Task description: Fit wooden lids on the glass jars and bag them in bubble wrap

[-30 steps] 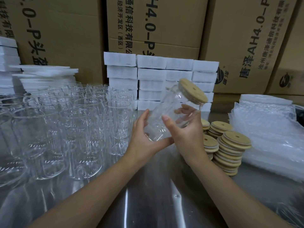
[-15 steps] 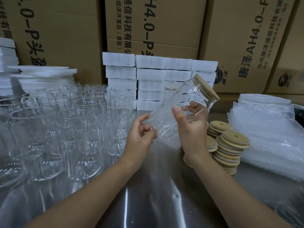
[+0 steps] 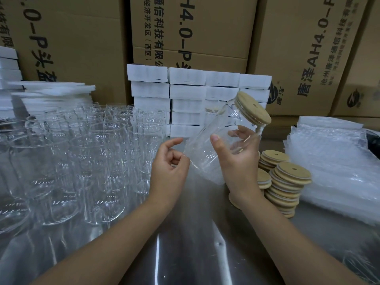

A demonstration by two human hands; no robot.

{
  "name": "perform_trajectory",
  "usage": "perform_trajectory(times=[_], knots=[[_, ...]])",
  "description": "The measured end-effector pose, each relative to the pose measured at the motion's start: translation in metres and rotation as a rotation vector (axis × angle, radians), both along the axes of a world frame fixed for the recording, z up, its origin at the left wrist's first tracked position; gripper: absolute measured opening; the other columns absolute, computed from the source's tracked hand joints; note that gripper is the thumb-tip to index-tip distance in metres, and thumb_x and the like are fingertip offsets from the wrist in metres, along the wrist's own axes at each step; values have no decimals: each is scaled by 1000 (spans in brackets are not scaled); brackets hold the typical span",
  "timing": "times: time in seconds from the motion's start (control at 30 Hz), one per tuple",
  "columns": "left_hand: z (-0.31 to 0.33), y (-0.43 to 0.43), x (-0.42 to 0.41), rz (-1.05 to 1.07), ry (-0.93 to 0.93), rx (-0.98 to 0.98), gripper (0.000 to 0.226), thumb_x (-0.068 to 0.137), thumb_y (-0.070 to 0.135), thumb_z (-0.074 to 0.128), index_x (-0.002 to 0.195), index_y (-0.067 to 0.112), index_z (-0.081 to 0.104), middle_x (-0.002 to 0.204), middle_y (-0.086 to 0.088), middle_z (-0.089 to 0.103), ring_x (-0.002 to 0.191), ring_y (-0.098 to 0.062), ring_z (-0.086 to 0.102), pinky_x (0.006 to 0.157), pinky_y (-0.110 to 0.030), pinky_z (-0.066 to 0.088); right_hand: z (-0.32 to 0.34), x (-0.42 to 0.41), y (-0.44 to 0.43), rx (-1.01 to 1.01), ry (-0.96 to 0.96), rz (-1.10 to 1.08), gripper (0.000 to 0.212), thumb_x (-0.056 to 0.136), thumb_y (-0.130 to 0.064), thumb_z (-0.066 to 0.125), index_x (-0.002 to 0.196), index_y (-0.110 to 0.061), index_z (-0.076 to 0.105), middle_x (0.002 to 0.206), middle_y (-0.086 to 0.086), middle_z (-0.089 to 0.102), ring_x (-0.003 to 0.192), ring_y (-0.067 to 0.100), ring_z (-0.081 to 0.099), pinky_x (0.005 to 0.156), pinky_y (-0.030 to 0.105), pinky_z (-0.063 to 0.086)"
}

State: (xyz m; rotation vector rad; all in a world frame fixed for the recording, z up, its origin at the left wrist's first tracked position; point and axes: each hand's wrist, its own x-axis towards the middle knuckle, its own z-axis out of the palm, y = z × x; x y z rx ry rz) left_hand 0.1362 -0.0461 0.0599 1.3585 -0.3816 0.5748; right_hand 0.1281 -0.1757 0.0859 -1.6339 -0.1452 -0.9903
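The left hand point(image 3: 168, 167) has come off the base of the glass jar point(image 3: 207, 149) and sits just beside it at center frame, fingers loosely curled around nothing. The right hand point(image 3: 236, 161) grips the tilted jar, its wooden lid point(image 3: 254, 109) fitted and pointing to the upper right. Stacked lids point(image 3: 287, 177) and bubble wrap bags point(image 3: 333, 157) lie at right, empty jars point(image 3: 82, 151) at left.

Bare forearms point(image 3: 115, 239), bare left hand point(image 3: 167, 171) and right hand point(image 3: 234, 163) — short plain nails.

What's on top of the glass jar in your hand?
A round wooden lid with a small hole caps the clear glass jar, held tilted by the right hand. The jar's rim hides underneath.
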Motion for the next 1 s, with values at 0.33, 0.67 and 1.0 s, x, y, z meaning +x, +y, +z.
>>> perform_trajectory(times=[0.33, 0.67, 1.0], knots=[[-1, 1, -10, -60, -217, 83, 49, 87, 10, 46, 129, 34, 43, 110, 9, 66, 111, -4, 59, 95, -23, 44, -3, -3, 2, -79, -1, -50, 78, 54, -70, 65, 112, -24, 44, 105, -12, 44, 94, 7, 46, 77, 19, 40], [-9, -2, -8, 90, -261, 562, 121, 63, 42, 86, 140, 46, -6, 158, 15, -1, 149, -4, 2, 122, -27, 10, -3, 0, 3, 23, -37, 37, 58, 55, -68, 67, 99, -40, 42, 99, -16, 49, 81, -12, 46, 70, 4, 38], [-17, -4, 1, -119, 56, 493, 135, 61, 28, 92, 155, 21, -5, 142, 32, 33, 127, 23, 29, 102, -2, 26, -1, -3, 4, 61, -50, 99, 53, 57, -64, 67, 97, -39, 43, 97, -16, 49, 83, -9, 48, 72, 7, 40]])
